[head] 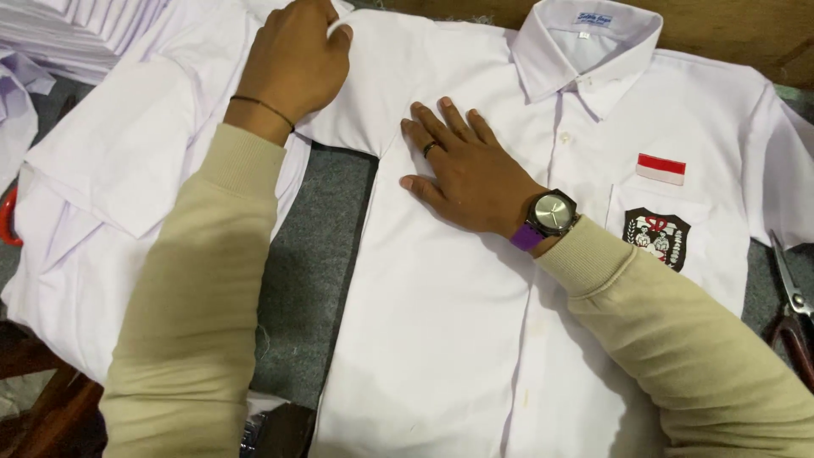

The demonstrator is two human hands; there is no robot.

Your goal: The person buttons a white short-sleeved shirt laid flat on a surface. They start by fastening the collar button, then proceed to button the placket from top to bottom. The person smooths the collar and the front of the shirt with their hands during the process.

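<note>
A white short-sleeved school shirt lies face up, buttoned, with a red-and-white patch and a dark crest on its chest pocket. My right hand, wearing a ring and a wristwatch with a purple strap, presses flat on the shirt's chest near the sleeve seam. My left hand, with a thin black bracelet at the wrist, pinches the fabric of the shirt's sleeve at its upper edge.
More white shirts lie spread at the left, and a stack of folded ones sits at the top left. Scissors rest at the right edge. Grey felt covers the table.
</note>
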